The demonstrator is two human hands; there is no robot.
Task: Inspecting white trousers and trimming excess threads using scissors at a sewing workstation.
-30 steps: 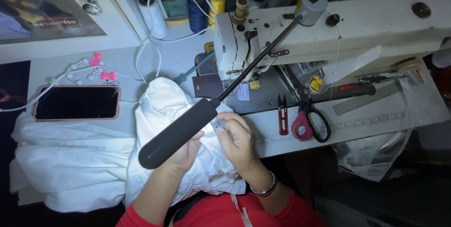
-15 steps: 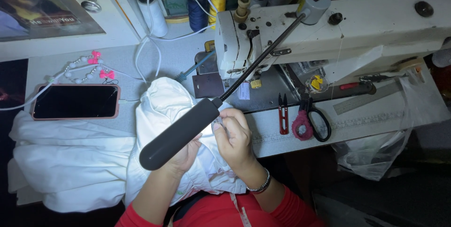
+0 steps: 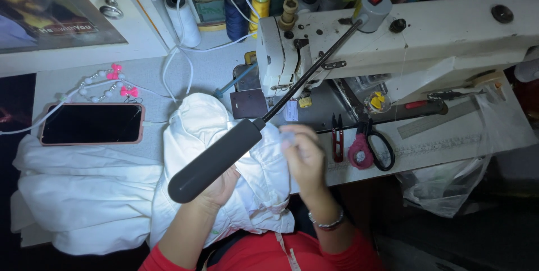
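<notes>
Here a bundle of soft, crumpled white cloth [image 3: 255, 175] lies bunched at the near edge of the worktop [image 3: 185, 74], just in front of the cream sewing machine [image 3: 426, 35]. The left hand [image 3: 216, 189] is buried in its folds and half hidden under the smooth, dark, oblong lamp head [image 3: 216, 159] on a ribbed gooseneck; its fingers seem to clutch the fabric, though the grip itself cannot be made out. The right hand [image 3: 303, 156] is blurred, fingers curled together and pinching the cloth's upper edge. A metal bracelet circles that wrist. Beside it lie red thread snips [image 3: 337, 139] and black-handled scissors [image 3: 375, 146]. A flat, glossy phone in a pink case [image 3: 92, 124] rests to the left, above more folded white fabric [image 3: 84, 198].
</notes>
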